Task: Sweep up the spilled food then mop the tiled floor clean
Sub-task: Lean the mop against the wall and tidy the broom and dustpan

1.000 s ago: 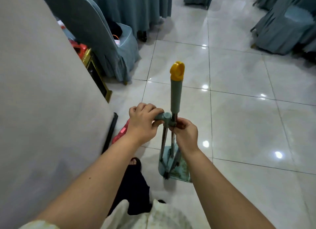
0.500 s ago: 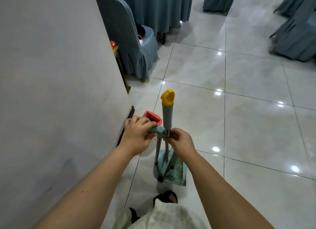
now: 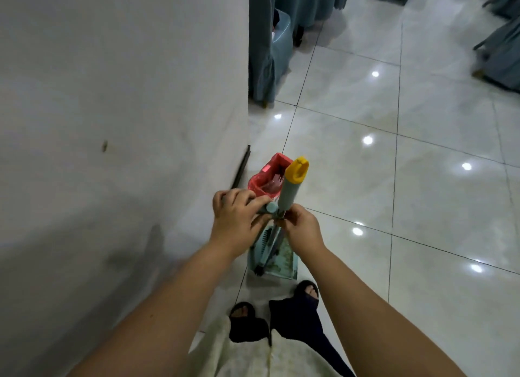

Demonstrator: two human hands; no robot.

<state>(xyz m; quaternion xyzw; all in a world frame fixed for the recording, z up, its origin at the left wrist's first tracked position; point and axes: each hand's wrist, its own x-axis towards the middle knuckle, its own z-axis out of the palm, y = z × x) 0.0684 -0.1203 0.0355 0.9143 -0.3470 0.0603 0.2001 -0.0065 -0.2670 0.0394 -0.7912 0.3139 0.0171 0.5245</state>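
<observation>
Fingers [image 3: 239, 198] of the left hand [image 3: 235, 219] clench the grey grip [image 3: 270, 207], right hand [image 3: 304, 229] pinches the yellow-capped handle [image 3: 291, 191] at its clip, probably docking it over the dustpan [image 3: 281, 261] on the tiled floor [image 3: 422, 179]

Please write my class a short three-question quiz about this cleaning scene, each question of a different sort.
1. True or false: the left hand and the right hand both hold the dustpan set.
2. The cap on its upright handle is: A red, B yellow, C blue.
3. Fill the gap: the red bin stands beside the ___.
Key: 1 true; 2 B; 3 wall.
</observation>
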